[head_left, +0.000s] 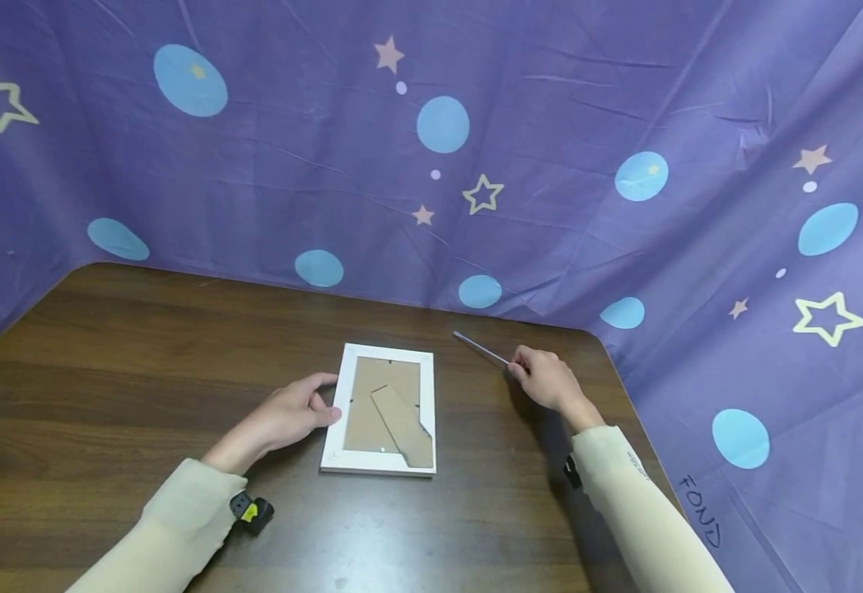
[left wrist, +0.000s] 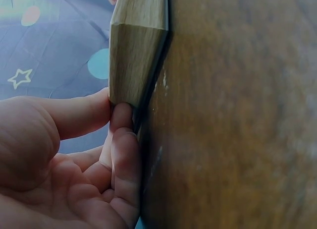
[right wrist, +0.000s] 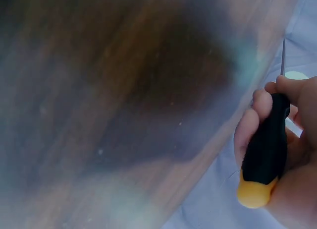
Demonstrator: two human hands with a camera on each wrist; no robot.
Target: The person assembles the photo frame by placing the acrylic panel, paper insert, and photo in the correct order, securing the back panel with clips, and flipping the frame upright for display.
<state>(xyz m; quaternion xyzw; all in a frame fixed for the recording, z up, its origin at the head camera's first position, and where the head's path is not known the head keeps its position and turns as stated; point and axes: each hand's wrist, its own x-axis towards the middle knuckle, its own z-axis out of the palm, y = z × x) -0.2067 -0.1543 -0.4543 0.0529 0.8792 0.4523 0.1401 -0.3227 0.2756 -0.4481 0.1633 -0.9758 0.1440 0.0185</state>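
Observation:
A picture frame (head_left: 333,445) lies back side up on the table, its brown backing board (head_left: 368,379) and folded stand (head_left: 405,420) showing inside a white border. My left hand (head_left: 291,416) holds its left edge, with the thumb on the border. In the left wrist view the frame's side (left wrist: 131,60) looks wood-coloured, and the thumb and fingertips meet its corner. To the right of the frame, my right hand (head_left: 548,380) grips a screwdriver (right wrist: 267,140) by its black and yellow handle. The metal shaft (head_left: 479,347) points left and away from me, apart from the frame.
The dark brown wooden table (head_left: 142,362) has rounded far corners. A purple curtain (head_left: 550,107) with stars and blue dots hangs along its back and sides. A black wrist strap device (head_left: 254,512) sits on the left sleeve.

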